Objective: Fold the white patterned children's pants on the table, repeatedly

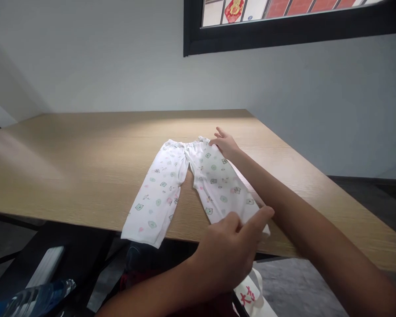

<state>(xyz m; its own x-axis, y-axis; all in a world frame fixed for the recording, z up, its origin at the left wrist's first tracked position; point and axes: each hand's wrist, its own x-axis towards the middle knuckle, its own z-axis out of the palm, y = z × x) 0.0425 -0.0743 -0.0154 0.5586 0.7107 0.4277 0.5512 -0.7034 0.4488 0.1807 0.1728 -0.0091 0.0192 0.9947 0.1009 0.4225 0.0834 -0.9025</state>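
Note:
White children's trousers [161, 189] with small green and pink animal prints lie spread on the wooden table [86, 167]. Their waistband faces the far side, and the left leg's hem hangs over the near edge. My left hand [227, 248] is closed at the hem of the right leg, its fingertips partly hidden behind the hand. Farther off, my right hand [226, 144] pinches the right end of the waistband between thumb and forefinger, its other fingers raised. My right forearm runs alongside the right leg of the trousers.
Below the table at the left, a water bottle [36, 299] with a blue cap lies beside a white object [46, 264] on a black seat [82, 246]. A white bag [254, 295] with red characters is beneath the near edge. A wall stands behind the table.

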